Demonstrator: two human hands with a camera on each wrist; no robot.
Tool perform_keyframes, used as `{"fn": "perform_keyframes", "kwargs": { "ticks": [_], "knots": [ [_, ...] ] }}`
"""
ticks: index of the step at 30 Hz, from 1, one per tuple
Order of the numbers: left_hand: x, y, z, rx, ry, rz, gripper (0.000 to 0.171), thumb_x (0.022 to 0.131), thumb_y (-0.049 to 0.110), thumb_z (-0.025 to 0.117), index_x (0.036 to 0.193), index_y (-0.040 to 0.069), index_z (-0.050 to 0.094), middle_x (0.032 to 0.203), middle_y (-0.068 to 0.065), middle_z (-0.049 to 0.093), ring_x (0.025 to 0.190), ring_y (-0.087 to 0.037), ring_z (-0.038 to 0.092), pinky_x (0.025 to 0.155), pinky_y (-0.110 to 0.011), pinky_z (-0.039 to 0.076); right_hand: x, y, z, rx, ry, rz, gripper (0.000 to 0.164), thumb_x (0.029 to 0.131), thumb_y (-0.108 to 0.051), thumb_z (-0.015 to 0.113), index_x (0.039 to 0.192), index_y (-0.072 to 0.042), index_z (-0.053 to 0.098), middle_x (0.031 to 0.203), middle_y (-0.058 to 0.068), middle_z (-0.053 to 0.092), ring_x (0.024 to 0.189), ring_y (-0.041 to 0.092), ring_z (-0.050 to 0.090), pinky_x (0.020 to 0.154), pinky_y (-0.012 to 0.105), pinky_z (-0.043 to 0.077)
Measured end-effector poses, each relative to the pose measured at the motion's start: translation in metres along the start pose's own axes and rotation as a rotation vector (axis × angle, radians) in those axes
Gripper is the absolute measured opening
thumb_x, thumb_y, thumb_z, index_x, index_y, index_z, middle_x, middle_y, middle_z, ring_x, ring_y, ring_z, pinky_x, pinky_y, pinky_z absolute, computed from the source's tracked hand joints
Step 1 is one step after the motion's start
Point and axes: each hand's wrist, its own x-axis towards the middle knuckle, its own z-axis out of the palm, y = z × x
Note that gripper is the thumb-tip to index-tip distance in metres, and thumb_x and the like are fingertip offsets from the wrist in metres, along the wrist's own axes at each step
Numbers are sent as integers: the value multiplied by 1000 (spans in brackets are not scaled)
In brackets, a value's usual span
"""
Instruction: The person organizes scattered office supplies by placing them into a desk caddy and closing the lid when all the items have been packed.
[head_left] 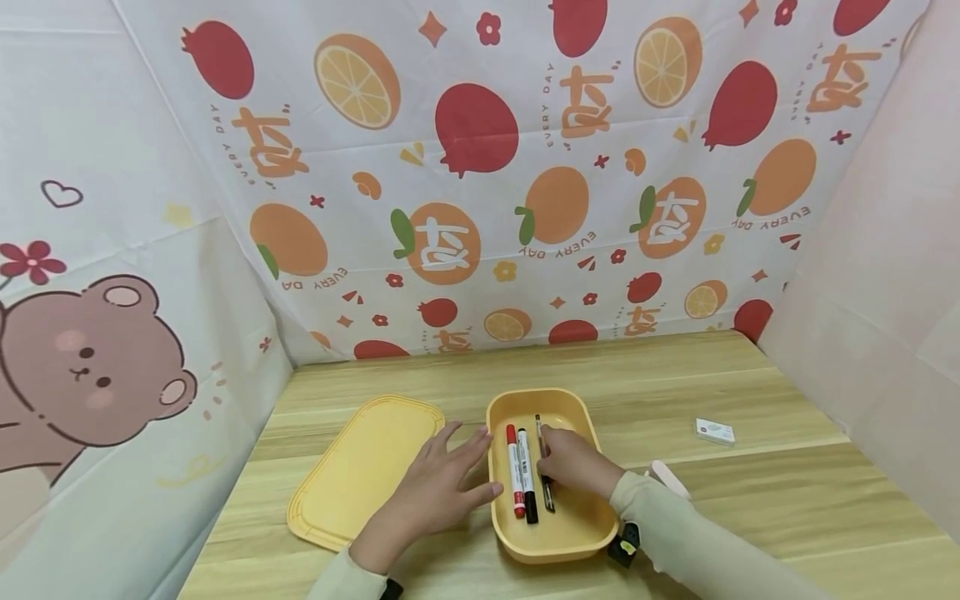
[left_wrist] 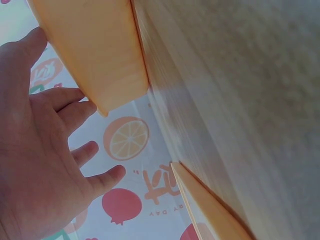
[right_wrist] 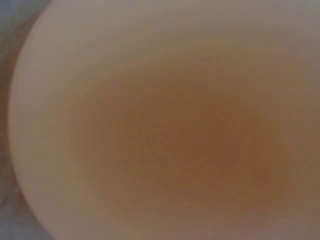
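A yellow plastic box (head_left: 555, 552) without its lid stands on the table. Inside it lie a red-capped marker (head_left: 514, 471), a black-capped marker (head_left: 527, 475) and, to their right, a slim clear-and-black pen (head_left: 549, 497). My right hand (head_left: 577, 463) reaches over the right wall and pinches the pen near its middle; the fingertips are partly hidden. My left hand (head_left: 438, 492), fingers spread, touches the box's left rim. From the left wrist, fingertips of that hand (left_wrist: 40, 140) meet the edge of the box (left_wrist: 95, 50). The right wrist view is a close blur.
Left of the box lies a flat yellow lid (head_left: 367, 467), partly behind my left hand. A small white packet (head_left: 715, 431) rests at the right. Beside my right sleeve sits a pale pink-white object (head_left: 670, 479), partly covered. Printed cloth (head_left: 480, 225) hangs behind the table.
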Motion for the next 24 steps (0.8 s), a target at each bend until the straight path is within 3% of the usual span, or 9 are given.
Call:
{"fn": "perform_keyframes", "kwargs": {
  "ticks": [8, 11, 15, 17, 21, 24],
  "knots": [
    [0, -2, 2, 6, 2, 4, 75, 92, 63, 61, 155, 26, 43, 161, 13, 37, 154, -34, 18, 117, -68, 23, 1, 4, 3, -37, 32, -11, 14, 87, -8, 70, 86, -6, 57, 68, 2, 58, 56, 13, 56, 50, 25, 47],
    [1, -2, 3, 3, 8, 2, 75, 92, 64, 60, 155, 26, 43, 161, 13, 37, 154, -34, 18, 116, -68, 23, 1, 3, 3, -31, 34, -3, 14, 87, -9, 71, 90, -4, 59, 68, 2, 58, 55, 13, 56, 50, 26, 47],
    [1, -2, 3, -8, 10, 0, 75, 92, 64, 61, 155, 27, 43, 161, 13, 37, 154, -34, 18, 116, -68, 23, 0, 1, 2, -28, 25, 3, 30, 87, -11, 72, 109, 7, 62, 67, 3, 58, 54, 13, 56, 50, 26, 46],
    [1, -2, 3, -11, 9, 0, 75, 92, 63, 61, 155, 27, 43, 161, 12, 38, 154, -34, 18, 116, -68, 24, -1, 0, 2, -33, 26, -3, 27, 88, -11, 72, 106, 5, 63, 67, 3, 58, 54, 14, 56, 51, 27, 46],
    [1, -2, 3, -8, 9, 2, 75, 92, 64, 61, 155, 27, 43, 161, 13, 38, 154, -33, 18, 116, -68, 24, 0, -1, 0, -80, 48, -47, 15, 87, -12, 72, 84, -7, 59, 67, 1, 57, 58, 13, 53, 52, 27, 43],
    [0, -2, 3, -5, 7, 1, 75, 92, 64, 60, 155, 27, 43, 161, 13, 37, 154, -33, 18, 116, -68, 24, 0, -2, -1, -109, 54, -74, 15, 86, -12, 72, 82, -9, 58, 67, -1, 56, 59, 13, 51, 53, 26, 42]
  ]
}}
